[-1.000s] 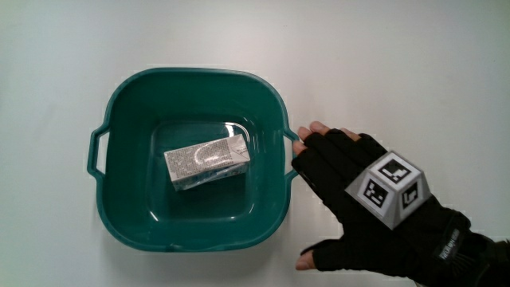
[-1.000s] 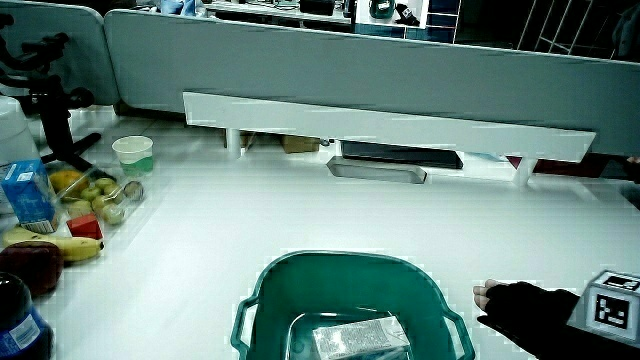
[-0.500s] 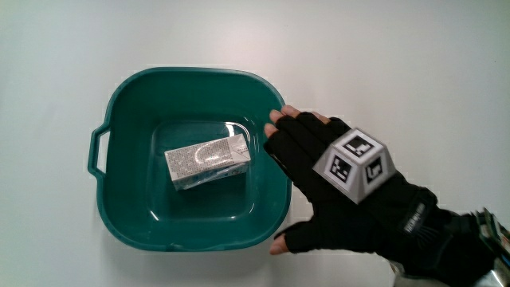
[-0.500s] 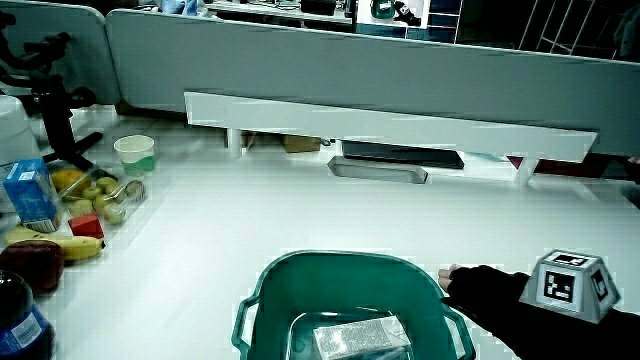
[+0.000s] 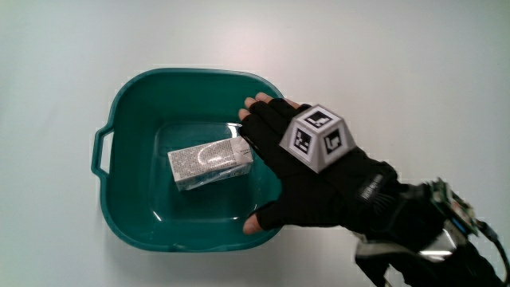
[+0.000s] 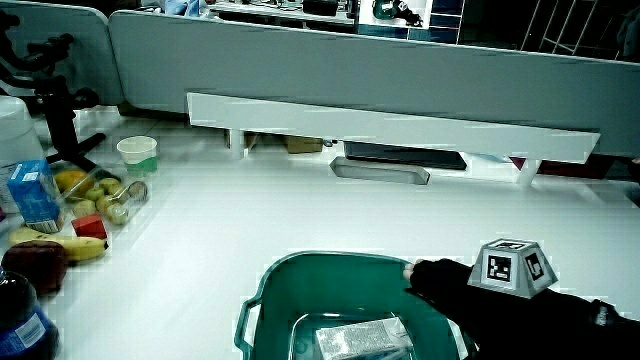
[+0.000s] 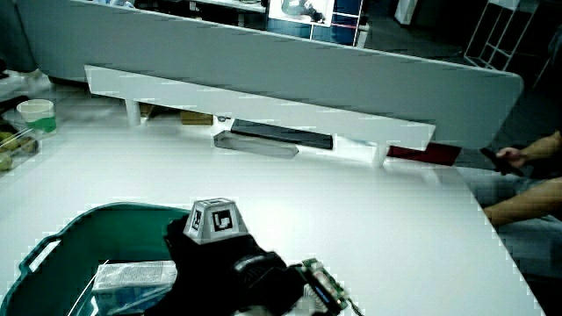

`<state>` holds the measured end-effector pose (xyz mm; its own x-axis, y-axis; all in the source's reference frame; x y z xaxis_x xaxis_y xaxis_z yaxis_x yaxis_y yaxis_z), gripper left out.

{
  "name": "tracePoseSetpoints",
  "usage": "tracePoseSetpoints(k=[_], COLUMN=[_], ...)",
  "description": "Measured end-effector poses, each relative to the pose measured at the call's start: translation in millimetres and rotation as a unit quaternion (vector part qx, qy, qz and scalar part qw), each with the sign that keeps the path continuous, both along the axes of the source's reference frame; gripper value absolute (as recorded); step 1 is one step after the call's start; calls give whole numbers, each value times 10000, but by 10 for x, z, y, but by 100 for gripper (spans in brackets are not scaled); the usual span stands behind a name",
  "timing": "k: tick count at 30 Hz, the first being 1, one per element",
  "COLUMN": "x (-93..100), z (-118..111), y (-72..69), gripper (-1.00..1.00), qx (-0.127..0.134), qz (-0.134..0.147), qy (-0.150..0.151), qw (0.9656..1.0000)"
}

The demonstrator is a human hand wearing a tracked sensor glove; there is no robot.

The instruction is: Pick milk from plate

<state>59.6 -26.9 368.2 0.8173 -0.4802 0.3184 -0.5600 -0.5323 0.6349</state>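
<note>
Main view: hand (image 5: pixel 307 179) over the green basin's (image 5: pixel 127 104) rim, fingers spread, holding nothing.
Milk carton (image 5: pixel 210 162) lies flat at frame centre inside the basin, just beside the fingertips; its printed panel is unreadable.

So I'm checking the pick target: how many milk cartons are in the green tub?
1. A single milk carton lies flat on the bottom of the green tub, beside the hand; none seems hidden.

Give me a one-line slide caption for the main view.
Gloved hand, fingers spread, reaches over the rim of a green basin toward the milk carton lying inside.
</note>
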Motion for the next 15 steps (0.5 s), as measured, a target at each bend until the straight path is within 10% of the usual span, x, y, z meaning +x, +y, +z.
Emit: tracePoseSetpoints(k=[15], x=[-338], z=[197], y=[-122], gripper=[0], qx=[-611], qz=[-174], qy=[-136], qw=[9979])
